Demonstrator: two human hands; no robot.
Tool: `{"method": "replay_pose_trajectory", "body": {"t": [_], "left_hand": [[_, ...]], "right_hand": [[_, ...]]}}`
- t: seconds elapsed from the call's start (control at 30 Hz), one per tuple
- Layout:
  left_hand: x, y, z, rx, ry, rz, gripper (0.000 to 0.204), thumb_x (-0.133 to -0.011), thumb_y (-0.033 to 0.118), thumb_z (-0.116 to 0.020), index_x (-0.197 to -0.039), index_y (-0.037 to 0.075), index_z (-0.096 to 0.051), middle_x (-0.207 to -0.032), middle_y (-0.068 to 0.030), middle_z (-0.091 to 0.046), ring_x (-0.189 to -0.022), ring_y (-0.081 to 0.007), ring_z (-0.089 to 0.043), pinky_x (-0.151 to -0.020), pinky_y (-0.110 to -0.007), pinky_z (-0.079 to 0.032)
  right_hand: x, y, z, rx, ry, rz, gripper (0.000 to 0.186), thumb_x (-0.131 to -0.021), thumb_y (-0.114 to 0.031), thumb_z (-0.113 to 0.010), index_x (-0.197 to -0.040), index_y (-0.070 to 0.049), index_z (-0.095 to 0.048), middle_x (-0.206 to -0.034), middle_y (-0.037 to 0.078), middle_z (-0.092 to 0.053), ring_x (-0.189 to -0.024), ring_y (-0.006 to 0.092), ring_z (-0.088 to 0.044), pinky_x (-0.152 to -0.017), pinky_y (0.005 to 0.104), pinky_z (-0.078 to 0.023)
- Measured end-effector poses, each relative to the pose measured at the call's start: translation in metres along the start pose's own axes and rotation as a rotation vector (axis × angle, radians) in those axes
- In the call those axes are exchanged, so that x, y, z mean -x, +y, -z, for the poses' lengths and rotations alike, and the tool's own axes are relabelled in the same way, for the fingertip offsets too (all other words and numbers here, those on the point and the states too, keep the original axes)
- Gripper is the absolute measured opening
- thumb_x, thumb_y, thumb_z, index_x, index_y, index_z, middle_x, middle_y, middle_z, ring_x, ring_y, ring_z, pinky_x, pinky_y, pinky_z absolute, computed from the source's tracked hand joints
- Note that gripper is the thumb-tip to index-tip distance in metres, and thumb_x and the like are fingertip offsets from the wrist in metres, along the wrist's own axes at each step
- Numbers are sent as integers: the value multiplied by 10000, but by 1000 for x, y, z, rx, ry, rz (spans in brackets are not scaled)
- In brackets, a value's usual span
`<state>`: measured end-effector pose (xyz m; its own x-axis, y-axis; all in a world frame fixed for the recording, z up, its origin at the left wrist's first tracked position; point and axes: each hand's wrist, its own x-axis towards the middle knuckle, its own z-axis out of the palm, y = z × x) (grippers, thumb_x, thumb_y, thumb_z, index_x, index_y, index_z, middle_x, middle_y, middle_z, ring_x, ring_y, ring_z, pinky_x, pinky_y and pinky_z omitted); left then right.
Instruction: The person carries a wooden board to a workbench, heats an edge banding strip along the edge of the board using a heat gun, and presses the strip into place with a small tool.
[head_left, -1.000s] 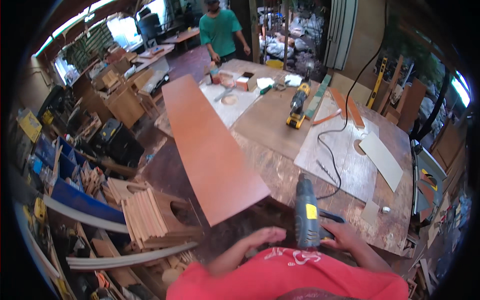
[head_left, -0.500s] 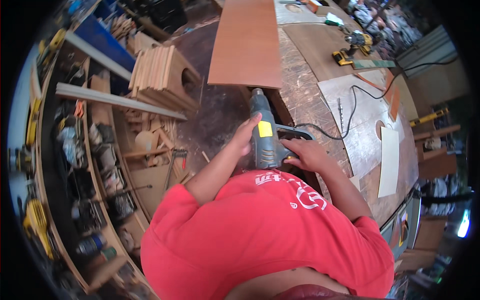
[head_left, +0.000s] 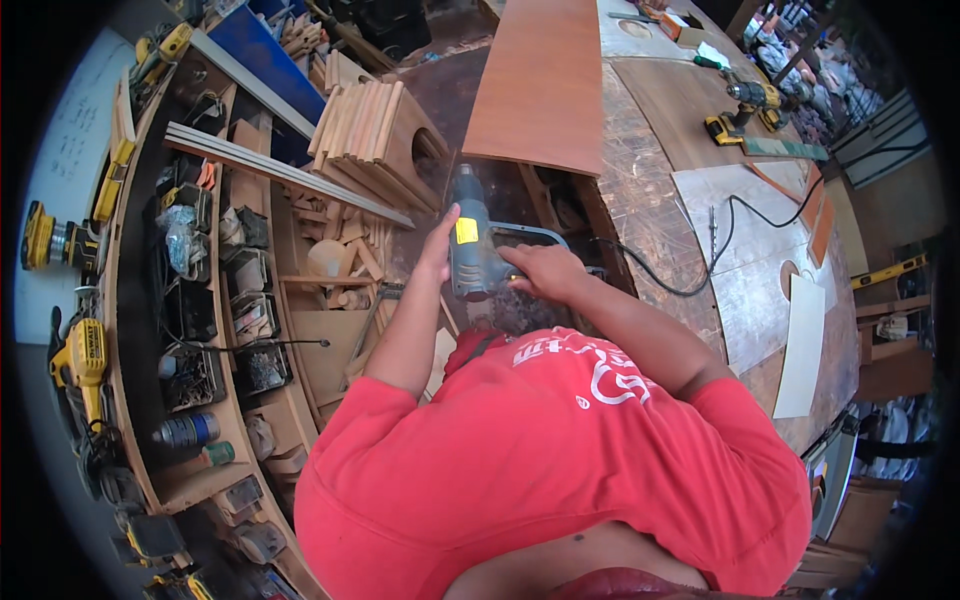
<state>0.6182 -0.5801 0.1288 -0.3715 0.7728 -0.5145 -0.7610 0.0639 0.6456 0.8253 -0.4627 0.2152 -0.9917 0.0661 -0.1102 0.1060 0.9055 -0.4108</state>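
Fingers (head_left: 512, 257) of the right hand (head_left: 545, 270) clasp the heat gun (head_left: 471, 250); left hand (head_left: 439, 245) grip unclear

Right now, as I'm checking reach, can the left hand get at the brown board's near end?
Probably yes: the brown board's near end lies just ahead, uncovered, though the left hand must first leave the gray power tool.

Right grip (head_left: 545, 270) partly hid the power tool (head_left: 470, 262)
Brown board (head_left: 540, 95), cut off above, partly hid the tabletop's (head_left: 640, 160) left edge.
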Motion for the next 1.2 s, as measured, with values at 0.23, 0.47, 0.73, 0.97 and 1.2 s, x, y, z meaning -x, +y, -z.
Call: {"method": "replay_pose_trajectory", "body": {"t": [0.23,0.47,0.73,0.97,1.2], "left_hand": [[-17,17,12,19,-49,54,523,-907,476,-585,-1154,16,-576,-1009,-125,-656,-866,-231,-655,-786,-389,-540],[-24,-2,7,1,-97,58,504,-930,460,-550,-1183,25,-575,-1033,-115,-652,-897,-223,-652,-813,-378,-531],[-25,-40,-47,-46,-194,96,526,-916,494,-556,-1174,35,-568,-1013,-122,-655,-872,-234,-660,-789,-393,-552],[-33,-67,-93,-98,-256,183,483,-924,437,-574,-1172,23,-559,-1047,-119,-642,-912,-224,-649,-809,-383,-536],[-58,-89,-125,-171,-391,291,504,-902,465,-594,-1177,43,-573,-1000,-106,-649,-877,-217,-649,-794,-388,-534]], "right_hand": [[-25,-1,-5,30,-11,-66,520,-837,-350,-650,-1258,-120,-452,-1106,122,-616,-980,321,-631,-777,444,-521],[-8,-5,-2,54,-49,-125,530,-840,-336,-652,-1270,-111,-439,-1103,119,-615,-983,311,-633,-768,434,-526],[53,8,-2,30,-3,-225,539,-834,-320,-663,-1276,-112,-435,-1094,121,-614,-967,324,-633,-766,446,-521],[100,17,-2,3,25,-382,540,-837,-330,-655,-1283,-123,-433,-1109,128,-610,-963,337,-631,-772,453,-515],[134,17,4,-24,98,-512,556,-838,-352,-645,-1312,-139,-446,-1134,144,-615,-986,345,-625,-799,457,-511]]}}
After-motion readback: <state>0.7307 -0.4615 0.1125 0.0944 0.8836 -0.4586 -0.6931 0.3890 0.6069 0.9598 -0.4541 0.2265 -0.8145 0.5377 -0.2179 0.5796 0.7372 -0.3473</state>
